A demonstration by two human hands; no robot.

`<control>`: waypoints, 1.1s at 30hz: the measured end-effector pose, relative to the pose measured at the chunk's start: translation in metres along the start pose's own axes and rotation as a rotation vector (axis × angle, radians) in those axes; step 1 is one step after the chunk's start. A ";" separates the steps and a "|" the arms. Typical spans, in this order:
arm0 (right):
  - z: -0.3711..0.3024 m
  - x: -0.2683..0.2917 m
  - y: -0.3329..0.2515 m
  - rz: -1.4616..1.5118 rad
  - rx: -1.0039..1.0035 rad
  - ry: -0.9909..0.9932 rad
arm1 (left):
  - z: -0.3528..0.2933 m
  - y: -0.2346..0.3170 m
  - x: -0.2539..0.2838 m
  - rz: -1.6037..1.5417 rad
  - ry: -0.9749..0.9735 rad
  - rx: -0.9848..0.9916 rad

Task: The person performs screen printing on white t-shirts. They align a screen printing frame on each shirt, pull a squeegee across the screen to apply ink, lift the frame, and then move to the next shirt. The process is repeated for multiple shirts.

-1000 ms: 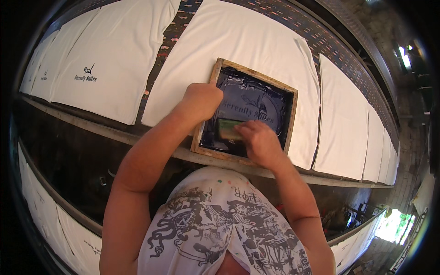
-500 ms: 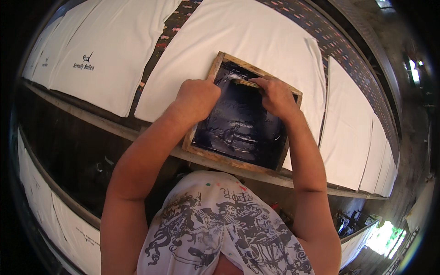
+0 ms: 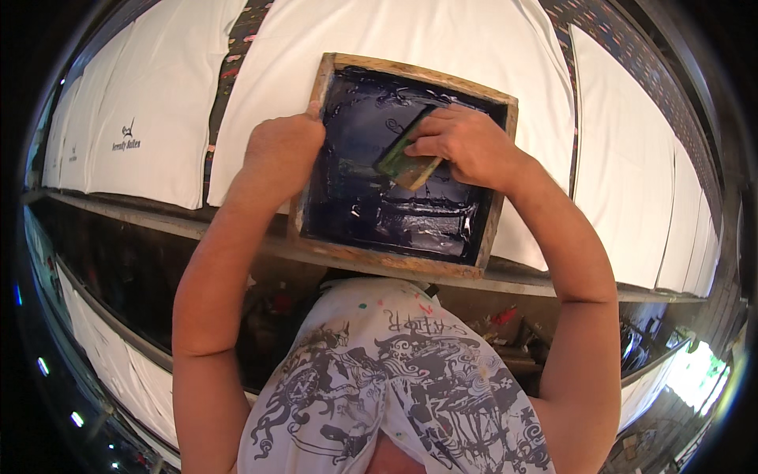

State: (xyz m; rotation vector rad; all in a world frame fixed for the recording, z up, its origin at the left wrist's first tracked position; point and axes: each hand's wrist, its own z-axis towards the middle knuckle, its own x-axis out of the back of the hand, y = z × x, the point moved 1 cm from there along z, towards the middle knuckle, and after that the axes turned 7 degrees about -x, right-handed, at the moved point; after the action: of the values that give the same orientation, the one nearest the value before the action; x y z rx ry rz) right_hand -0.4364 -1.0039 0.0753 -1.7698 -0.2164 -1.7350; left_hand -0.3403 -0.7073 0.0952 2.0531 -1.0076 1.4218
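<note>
A wooden screen-printing frame (image 3: 387,259) lies on a white cloth (image 3: 395,28), with dark blue-black ink smeared over its mesh (image 3: 347,186). My left hand (image 3: 286,150) is closed on the frame's left side rail, near its upper part. Inside the frame, my right hand (image 3: 470,146) grips a squeegee (image 3: 407,162) with a wooden, green-stained body. The squeegee is slanted over the middle of the mesh, its lower end toward me. A small line design shows faintly in the mesh beside it. My right palm hides the squeegee's upper end.
White cloths with small dark prints (image 3: 150,118) lie to the left; plain white cloths (image 3: 624,174) lie to the right. The long table's front edge (image 3: 521,280) runs between me and the frame. Behind me stands another row of white cloths (image 3: 118,340).
The squeegee has turned from lying nearly level near the frame's far side to a steep slant over the middle. My right hand turned with it; my left hand still grips the rail.
</note>
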 end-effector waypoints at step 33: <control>0.027 -0.056 -0.111 -0.177 -0.519 0.200 | -0.012 -0.021 -0.005 -0.110 0.124 -0.198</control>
State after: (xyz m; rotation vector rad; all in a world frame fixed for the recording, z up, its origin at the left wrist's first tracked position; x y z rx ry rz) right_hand -0.4798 -0.8852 0.0603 -1.9531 0.1880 -2.2297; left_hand -0.3323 -0.6845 0.0962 1.8265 -0.9293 1.3200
